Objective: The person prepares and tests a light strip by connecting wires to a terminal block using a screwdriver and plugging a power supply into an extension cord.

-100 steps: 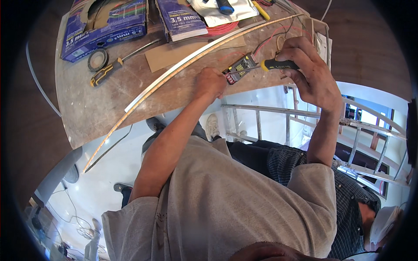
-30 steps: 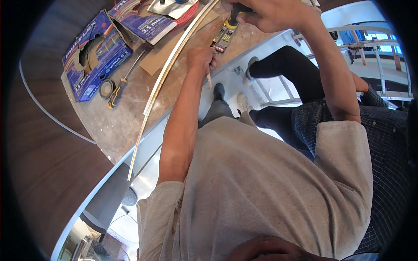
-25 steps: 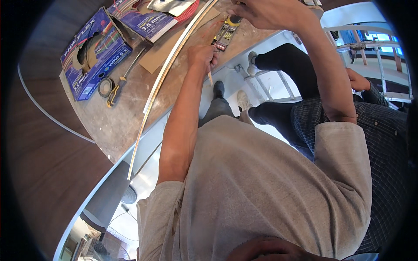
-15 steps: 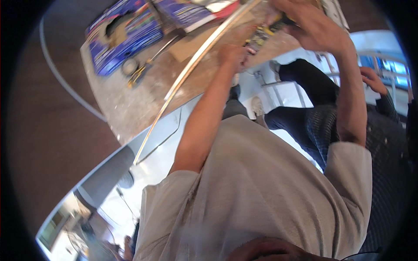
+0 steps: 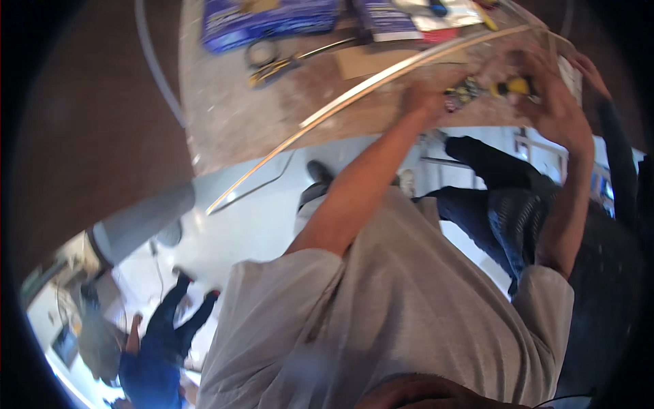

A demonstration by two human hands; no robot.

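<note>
My left hand (image 5: 424, 101) is closed at one end of a small patterned black, yellow and pink piece (image 5: 464, 94). Just right of it, the fingers of my right hand (image 5: 553, 99) curl around a yellow-and-black tool handle (image 5: 514, 87), which points toward that piece. Blur hides the tool's tip and where the two meet. Beyond my hands a long, thin, pale strip (image 5: 381, 78) arches across the worktable (image 5: 238, 129). Its near-left end hangs past the table edge.
A co-worker's hand (image 5: 591, 73) reaches in at the right. On the table lie yellow-handled pliers (image 5: 272, 69), a roll of tape (image 5: 262, 52), a brown cardboard piece (image 5: 368, 63) and blue printed packages (image 5: 272, 24). Another person (image 5: 153, 354) is at the lower left.
The view has swung, so the table and strip appear farther right. My right hand sits lower beside the left, with the tool handle more exposed. A co-worker's hand now reaches to the table's right side.
</note>
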